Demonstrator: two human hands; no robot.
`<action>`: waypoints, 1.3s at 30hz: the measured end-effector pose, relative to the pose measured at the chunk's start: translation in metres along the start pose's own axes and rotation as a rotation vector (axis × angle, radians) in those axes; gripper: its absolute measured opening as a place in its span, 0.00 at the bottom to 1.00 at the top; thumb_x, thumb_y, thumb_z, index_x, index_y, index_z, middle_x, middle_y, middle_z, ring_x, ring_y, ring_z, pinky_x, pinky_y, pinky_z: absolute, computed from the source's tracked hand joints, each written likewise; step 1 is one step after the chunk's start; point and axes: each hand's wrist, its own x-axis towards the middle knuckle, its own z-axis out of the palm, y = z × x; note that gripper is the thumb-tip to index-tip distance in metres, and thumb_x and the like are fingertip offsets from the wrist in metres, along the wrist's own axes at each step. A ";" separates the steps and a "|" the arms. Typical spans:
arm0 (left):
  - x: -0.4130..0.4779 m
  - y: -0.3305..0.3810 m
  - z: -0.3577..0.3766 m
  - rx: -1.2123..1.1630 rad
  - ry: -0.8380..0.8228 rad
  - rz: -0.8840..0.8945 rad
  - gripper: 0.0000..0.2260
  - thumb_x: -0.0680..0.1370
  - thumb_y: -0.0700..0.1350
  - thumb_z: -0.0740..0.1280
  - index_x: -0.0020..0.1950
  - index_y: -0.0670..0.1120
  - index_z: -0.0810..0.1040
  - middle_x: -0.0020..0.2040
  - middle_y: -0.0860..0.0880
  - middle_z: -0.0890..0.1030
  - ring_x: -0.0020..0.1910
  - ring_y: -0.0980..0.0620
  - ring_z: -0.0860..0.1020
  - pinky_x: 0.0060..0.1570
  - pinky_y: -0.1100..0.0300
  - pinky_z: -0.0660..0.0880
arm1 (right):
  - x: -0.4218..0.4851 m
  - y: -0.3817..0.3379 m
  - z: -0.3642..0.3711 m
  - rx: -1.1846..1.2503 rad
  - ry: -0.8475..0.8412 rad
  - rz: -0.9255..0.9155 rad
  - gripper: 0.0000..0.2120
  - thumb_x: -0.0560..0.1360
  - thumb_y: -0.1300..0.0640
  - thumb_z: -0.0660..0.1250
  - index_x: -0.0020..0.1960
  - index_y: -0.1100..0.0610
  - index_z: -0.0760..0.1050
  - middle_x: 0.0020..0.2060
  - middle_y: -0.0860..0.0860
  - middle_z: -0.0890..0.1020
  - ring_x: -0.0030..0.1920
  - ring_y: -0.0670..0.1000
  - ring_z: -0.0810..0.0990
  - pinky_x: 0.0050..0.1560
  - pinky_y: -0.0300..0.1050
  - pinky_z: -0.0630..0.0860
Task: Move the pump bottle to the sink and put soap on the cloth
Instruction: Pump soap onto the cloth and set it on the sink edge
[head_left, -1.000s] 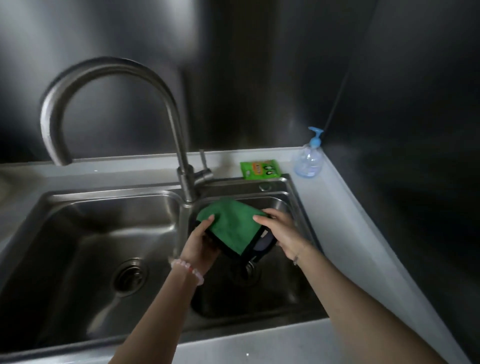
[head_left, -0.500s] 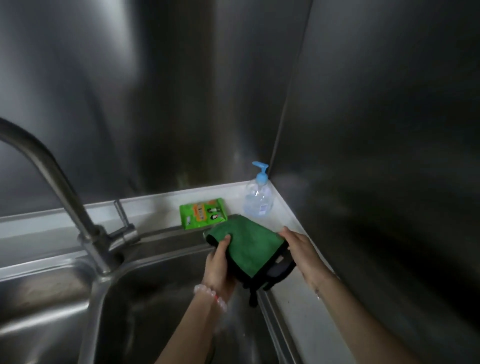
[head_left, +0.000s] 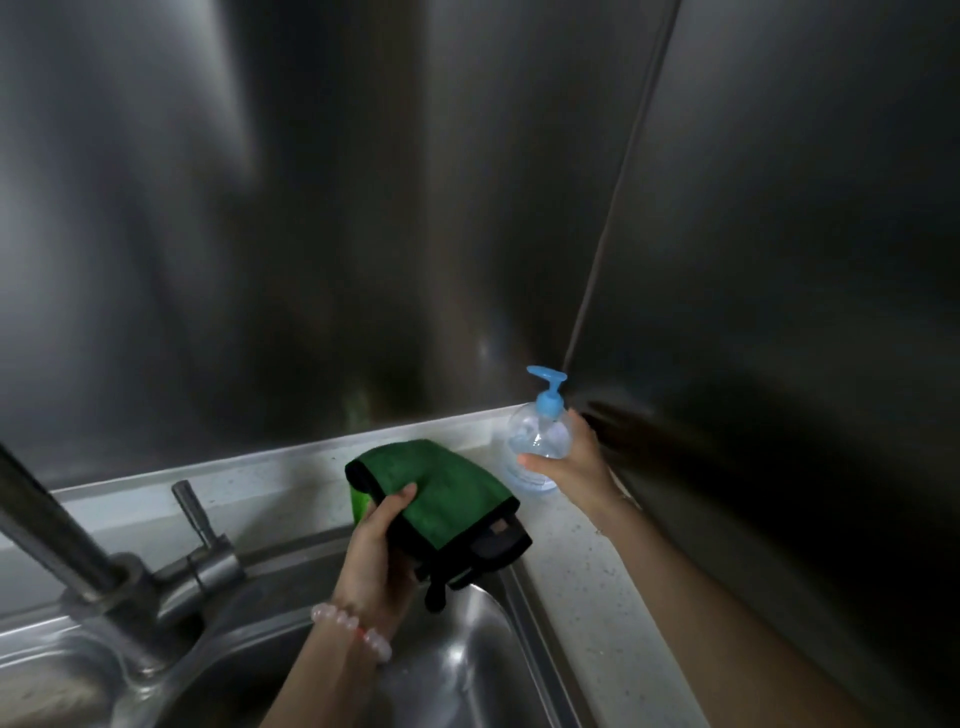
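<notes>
A clear pump bottle (head_left: 535, 439) with a blue pump head stands on the white counter in the back right corner. My right hand (head_left: 574, 462) is wrapped around its right side, thumb in front, fingers behind. A folded green cloth (head_left: 441, 488) with black edging hangs above the sink's right rim. My left hand (head_left: 376, 556) holds the cloth from below, thumb on top. A bead bracelet sits on that wrist.
The steel sink (head_left: 467, 649) lies under my left arm. The tap base and lever (head_left: 192, 545) stand to the left. Steel walls close the corner behind and to the right. A green packet (head_left: 357, 504) peeks out from behind the cloth.
My right hand let go of the cloth and reached back to the pump bottle, closing around it. The left hand kept the cloth, raised toward the counter. The view turned right.
</notes>
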 end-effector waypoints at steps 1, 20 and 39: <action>0.002 0.001 -0.001 0.009 0.002 0.001 0.24 0.68 0.46 0.68 0.64 0.44 0.74 0.60 0.40 0.80 0.58 0.41 0.79 0.50 0.52 0.75 | 0.002 0.001 0.001 -0.006 -0.005 0.005 0.36 0.57 0.55 0.76 0.64 0.51 0.70 0.59 0.49 0.77 0.59 0.49 0.76 0.56 0.45 0.75; 0.030 -0.002 0.055 0.380 -0.137 -0.025 0.23 0.75 0.57 0.61 0.59 0.41 0.78 0.55 0.38 0.82 0.54 0.38 0.80 0.56 0.47 0.76 | -0.081 -0.053 -0.026 0.025 -0.247 -0.076 0.32 0.58 0.63 0.80 0.60 0.48 0.75 0.51 0.44 0.83 0.49 0.37 0.81 0.49 0.36 0.78; 0.014 -0.010 0.023 0.138 -0.079 0.010 0.13 0.79 0.47 0.57 0.48 0.44 0.79 0.39 0.47 0.86 0.38 0.49 0.85 0.36 0.53 0.82 | -0.049 -0.028 -0.022 0.066 0.085 -0.027 0.25 0.62 0.63 0.77 0.56 0.52 0.74 0.47 0.47 0.78 0.44 0.41 0.77 0.40 0.29 0.74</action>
